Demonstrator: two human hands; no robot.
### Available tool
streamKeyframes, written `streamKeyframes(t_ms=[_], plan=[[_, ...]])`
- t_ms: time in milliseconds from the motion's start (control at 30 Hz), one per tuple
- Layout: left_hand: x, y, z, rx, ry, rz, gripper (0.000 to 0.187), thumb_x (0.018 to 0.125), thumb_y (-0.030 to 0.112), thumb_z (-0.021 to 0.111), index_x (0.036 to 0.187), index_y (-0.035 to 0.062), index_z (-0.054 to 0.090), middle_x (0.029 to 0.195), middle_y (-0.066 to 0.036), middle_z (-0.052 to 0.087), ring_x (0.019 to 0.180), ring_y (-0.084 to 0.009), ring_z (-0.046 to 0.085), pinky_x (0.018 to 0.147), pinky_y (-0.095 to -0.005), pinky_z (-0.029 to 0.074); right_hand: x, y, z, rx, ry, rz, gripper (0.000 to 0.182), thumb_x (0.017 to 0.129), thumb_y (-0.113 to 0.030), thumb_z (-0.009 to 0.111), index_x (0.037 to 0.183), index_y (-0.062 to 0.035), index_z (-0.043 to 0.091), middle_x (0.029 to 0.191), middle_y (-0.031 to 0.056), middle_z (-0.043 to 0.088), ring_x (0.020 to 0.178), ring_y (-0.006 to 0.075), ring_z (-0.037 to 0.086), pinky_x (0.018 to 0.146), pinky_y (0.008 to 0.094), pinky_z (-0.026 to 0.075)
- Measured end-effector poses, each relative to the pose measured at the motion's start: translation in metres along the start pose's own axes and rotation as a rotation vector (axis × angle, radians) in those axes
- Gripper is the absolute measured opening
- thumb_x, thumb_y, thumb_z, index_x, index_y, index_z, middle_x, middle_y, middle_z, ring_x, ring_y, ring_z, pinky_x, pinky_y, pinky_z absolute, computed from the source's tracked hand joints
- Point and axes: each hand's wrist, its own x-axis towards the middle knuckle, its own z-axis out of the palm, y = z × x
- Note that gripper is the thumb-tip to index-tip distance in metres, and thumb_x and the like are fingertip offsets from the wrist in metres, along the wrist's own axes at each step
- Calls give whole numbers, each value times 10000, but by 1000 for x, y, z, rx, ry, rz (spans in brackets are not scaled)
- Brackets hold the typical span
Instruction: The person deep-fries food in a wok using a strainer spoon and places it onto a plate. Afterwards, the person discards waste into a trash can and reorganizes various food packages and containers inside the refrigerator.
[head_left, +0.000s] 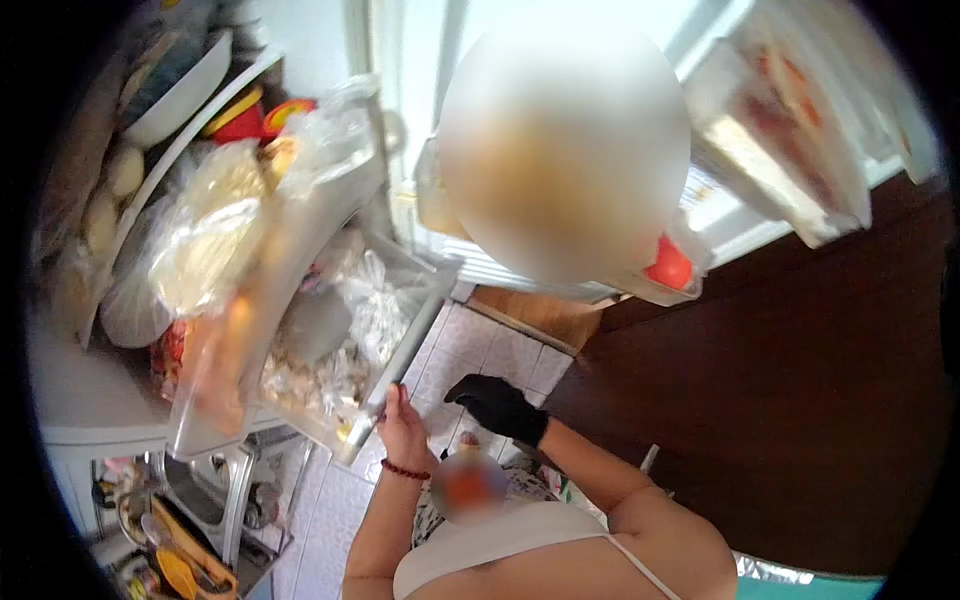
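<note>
A clear drawer [405,345] is pulled out low in the open fridge, with plastic bags [375,300] inside it. My left hand [400,422], bare with a dark red beaded bracelet at the wrist, is closed on the drawer's front edge. My right hand [503,408] wears a black glove and hovers over the tiled floor, right of the drawer. Its fingers stretch toward the drawer and nothing shows in them. Above, a second clear drawer [210,400] juts out, and a bag of pale food [215,225] lies in it.
The fridge door [730,215] stands open at the right, its shelves holding packages and a red item [670,262]. A blurred patch hides part of the door. Dark brown wood [740,400] fills the right side. At lower left are a rack and utensils [180,560].
</note>
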Motion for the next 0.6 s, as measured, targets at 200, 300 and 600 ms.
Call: streamKeyframes(t_ms=[200, 300, 600], plan=[[-6, -10, -2, 11, -5, -42, 196, 846, 14, 658, 1013, -34, 567, 1028, -99, 604, 928, -162, 601, 881, -249, 526, 15, -98, -190, -739, 1350, 37, 238, 836, -120, 673, 1038, -19, 600, 968, 110, 597, 900, 239, 559, 803, 367, 439], [2, -12, -7, 0, 9, -91, 217, 830, 13, 675, 1021, -18, 576, 1049, -104, 616, 964, -163, 602, 890, -259, 521, 43, -72, -235, -583, 1105, -18, 398, 809, -227, 720, 1153, -77, 587, 1038, 164, 609, 980, 291, 571, 856, 385, 450], [-13, -3, 9, -107, 72, -98, 228, 816, -35, 668, 1011, -11, 552, 1023, -99, 611, 967, -193, 614, 951, -320, 511, 36, -128, -228, -568, 1074, -100, 289, 970, -246, 463, 1066, 11, 556, 1016, 127, 575, 940, 250, 557, 829, 334, 447]])
